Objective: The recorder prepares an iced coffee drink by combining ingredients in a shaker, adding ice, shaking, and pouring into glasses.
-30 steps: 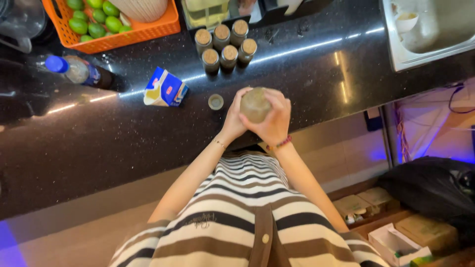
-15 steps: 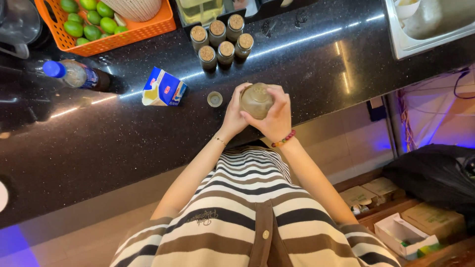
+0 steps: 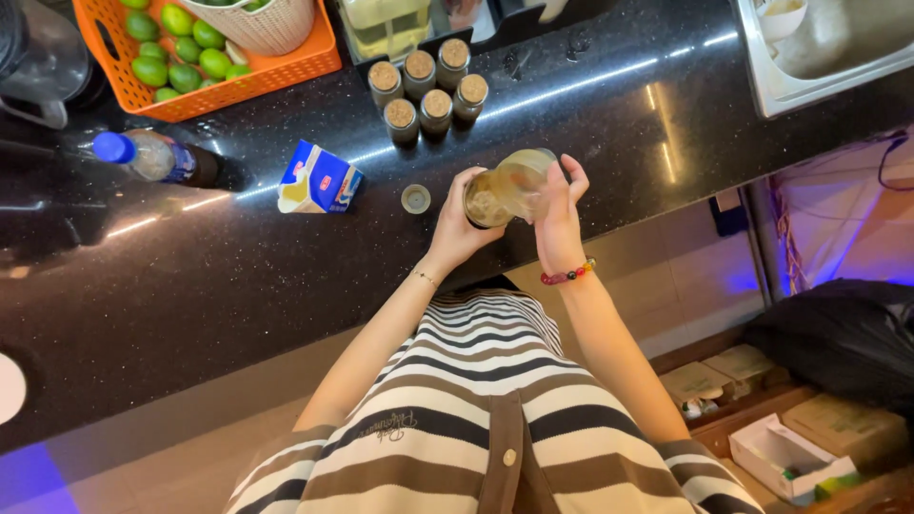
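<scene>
Change: since half a second back, jar (image 3: 505,188) has tipped from upright-on to lying slantwise between the hands; its mouth end now points lower left, base upper right. Both hands kept hold.
Clothing: striped brown, white and black top (image 3: 486,419), bottom centre of frame, nearest the camera.
Left hand (image 3: 457,224): just left of centre; fingers curled round the jar's mouth end, closed on the glass. Thin chain at the wrist.
Right hand (image 3: 560,214): just right of centre; fingers spread and wrapped over the jar's base end, thumb side pressed to the glass. Red bead bracelet (image 3: 568,276) at the wrist.
Jar: clear glass, pale brownish contents, held above the front edge of the black counter (image 3: 190,286), centre of frame; not touching it.
Small round lid (image 3: 415,198): on the counter just left of the left hand, apart from it.
Carton (image 3: 319,179): small, blue and white, left of the lid.
Bottle (image 3: 157,157): blue cap, lying on its side, far left.
Cork-topped jars (image 3: 428,88): six, clustered in two rows, above the hands, well apart.
Orange basket (image 3: 228,71): upper left, holding green limes (image 3: 176,43).
Metal sink (image 3: 819,57): upper right corner.
</scene>
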